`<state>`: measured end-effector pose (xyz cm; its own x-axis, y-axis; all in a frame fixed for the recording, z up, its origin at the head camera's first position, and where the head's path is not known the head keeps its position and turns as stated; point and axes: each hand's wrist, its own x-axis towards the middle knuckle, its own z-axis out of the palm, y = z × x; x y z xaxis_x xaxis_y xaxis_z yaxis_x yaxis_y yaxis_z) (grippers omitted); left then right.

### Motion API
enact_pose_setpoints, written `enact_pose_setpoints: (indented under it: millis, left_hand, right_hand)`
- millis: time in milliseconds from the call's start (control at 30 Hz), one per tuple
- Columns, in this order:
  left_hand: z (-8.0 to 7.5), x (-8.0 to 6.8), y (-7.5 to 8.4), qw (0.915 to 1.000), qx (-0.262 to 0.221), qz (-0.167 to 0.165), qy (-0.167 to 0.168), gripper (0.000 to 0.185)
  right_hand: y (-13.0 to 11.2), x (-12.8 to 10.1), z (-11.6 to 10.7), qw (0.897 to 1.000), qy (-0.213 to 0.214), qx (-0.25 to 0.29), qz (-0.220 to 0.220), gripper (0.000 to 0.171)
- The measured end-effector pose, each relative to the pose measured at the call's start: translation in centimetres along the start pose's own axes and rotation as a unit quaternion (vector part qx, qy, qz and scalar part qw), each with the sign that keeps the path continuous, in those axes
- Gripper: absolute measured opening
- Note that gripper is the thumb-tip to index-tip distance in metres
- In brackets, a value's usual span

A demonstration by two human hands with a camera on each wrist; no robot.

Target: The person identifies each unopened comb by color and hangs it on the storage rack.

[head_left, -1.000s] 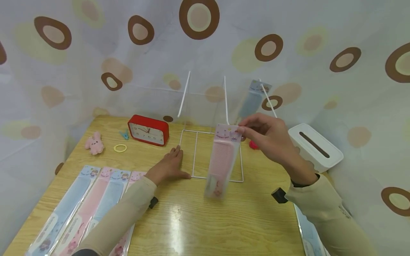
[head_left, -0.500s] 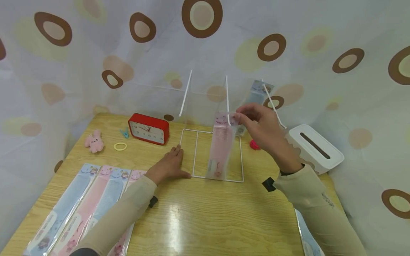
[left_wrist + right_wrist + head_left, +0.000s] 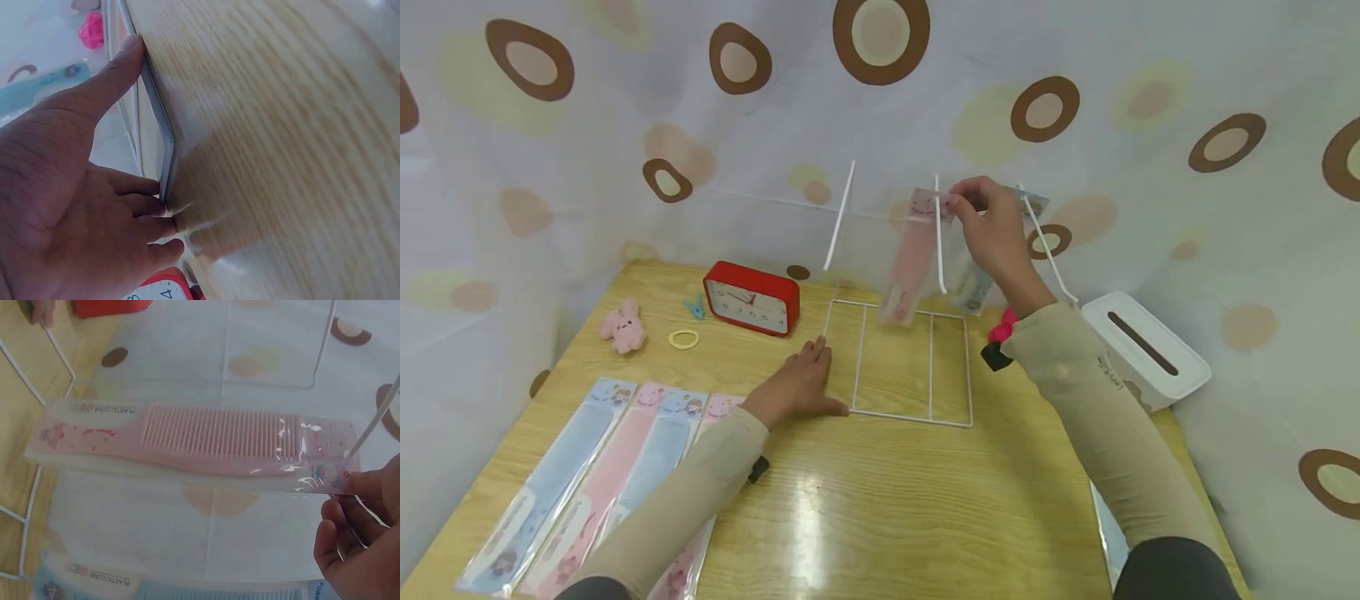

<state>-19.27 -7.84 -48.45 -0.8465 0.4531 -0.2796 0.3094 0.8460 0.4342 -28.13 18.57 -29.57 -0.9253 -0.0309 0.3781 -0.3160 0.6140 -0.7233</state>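
Wooden desk (image 3: 895, 500) below, a pink plastic comb (image 3: 219, 434), pinched by right fingers (image 3: 964, 187), seems hung, needing release, on white wire racking (image 3: 931, 367) touched by extended left fingers (image 3: 816, 357).

Pale ring-patterned cloth backdrop (image 3: 760, 150) behind a glossy wood-grain table (image 3: 910, 508).

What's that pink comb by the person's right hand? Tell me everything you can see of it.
The pink comb looks like plastic, with a row of fine teeth and a handle. It sits in a clear sleeve printed with small cartoon pictures and "PLASTIC COMB". The right hand pinches the sleeve near its top corner, and the middle prong of the white rack runs through the sleeve's top. It hangs at a slant, handle end down.
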Motion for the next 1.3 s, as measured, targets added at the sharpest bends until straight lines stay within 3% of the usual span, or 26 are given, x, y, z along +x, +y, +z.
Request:
enact_pose_setpoints:
  millis: [233,467,667,900,1033,1167,1300]
  left_hand:
    - [0.1,0.1,0.2,0.9999,0.008,0.004,-0.004,0.111]
    - [0.1,0.3,-0.1,0.9998,0.021,-0.001,-0.006,0.111]
    - [-0.1,-0.3,-0.3,0.9998,0.015,-0.003,-0.010,0.110]
    - [-0.2,-0.5,-0.7,0.9999,0.010,-0.007,-0.009,0.110]
    - [-0.2,-0.3,-0.7,0.9999,0.012,-0.004,-0.009,0.111]
    - [-0.2,-0.1,-0.6,0.9998,0.021,0.002,-0.002,0.111]
    - [0.0,-0.3,-0.4,0.9998,0.018,0.006,-0.007,0.111]
  right_hand:
    - [0.5,1.1,0.0,1.000,-0.006,0.002,0.001,0.022]
    - [0.7,0.6,-0.1,0.999,-0.018,-0.005,0.026,0.037]
    - [1.7,-1.2,0.1,0.999,-0.036,0.010,0.031,0.041]
    - [3.0,-5.4,-1.1,0.993,-0.114,0.025,0.014,0.036]
    - [5.1,-8.6,-3.2,0.983,-0.180,-0.032,0.013,0.031]
    - [8.0,-11.9,-6.1,0.962,-0.255,-0.095,0.009,0.027]
    - [11.1,-15.3,-9.9,0.941,-0.311,-0.131,0.024,0.034]
